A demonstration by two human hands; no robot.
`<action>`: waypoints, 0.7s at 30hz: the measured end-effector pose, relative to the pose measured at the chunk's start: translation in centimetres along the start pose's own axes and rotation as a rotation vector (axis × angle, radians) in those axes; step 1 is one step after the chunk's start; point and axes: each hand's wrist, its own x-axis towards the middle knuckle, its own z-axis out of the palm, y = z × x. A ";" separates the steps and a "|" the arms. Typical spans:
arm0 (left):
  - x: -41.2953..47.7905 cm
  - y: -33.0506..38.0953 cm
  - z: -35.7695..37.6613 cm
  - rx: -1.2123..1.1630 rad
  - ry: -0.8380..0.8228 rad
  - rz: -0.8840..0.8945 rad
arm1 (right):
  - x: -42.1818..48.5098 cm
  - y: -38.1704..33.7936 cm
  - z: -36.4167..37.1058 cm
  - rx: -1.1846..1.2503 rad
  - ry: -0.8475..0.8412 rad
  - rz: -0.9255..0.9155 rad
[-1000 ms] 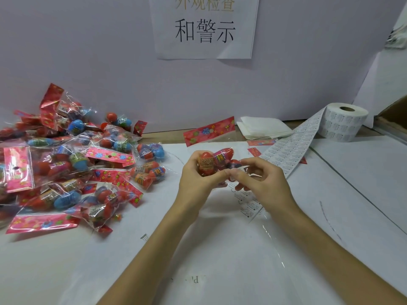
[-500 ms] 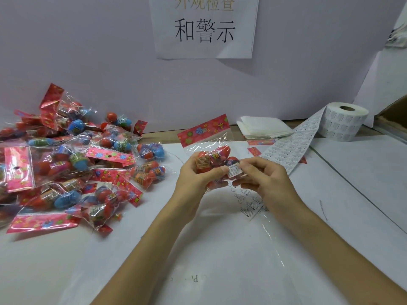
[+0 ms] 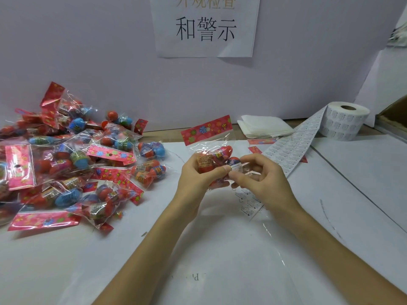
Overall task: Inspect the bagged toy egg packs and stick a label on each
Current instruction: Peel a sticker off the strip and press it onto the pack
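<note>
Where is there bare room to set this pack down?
Bare table lies front left, between the pile of packs and your left hand holding the pack, and right of the label strip. The far left is crowded.

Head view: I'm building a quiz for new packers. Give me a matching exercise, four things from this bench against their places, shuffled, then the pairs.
Things
1 label roll
2 pile of egg packs
3 paper sign
4 held egg pack

Places
A far left of the table
B between left hand and right hand
C on the back wall, top centre
D far right, rear of the table

Pairs: 1-D, 2-A, 3-C, 4-B
</note>
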 end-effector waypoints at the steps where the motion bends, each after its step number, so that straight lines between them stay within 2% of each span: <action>1: -0.1 -0.1 0.0 0.007 0.001 0.009 | -0.1 0.2 0.1 -0.043 0.007 -0.019; 8: -0.1 -0.4 0.0 0.041 0.010 0.014 | 0.0 0.8 0.0 -0.128 -0.004 -0.039; 12: 0.0 -0.1 -0.2 -0.008 0.008 -0.010 | 0.3 0.8 -0.1 -0.020 -0.063 -0.003; 16: 0.1 -0.1 -0.3 0.036 -0.013 -0.020 | 0.3 0.3 -0.1 0.012 -0.021 0.015; 21: 0.0 0.1 -0.7 -0.040 -0.054 -0.043 | 0.6 0.0 -0.5 0.111 -0.086 0.077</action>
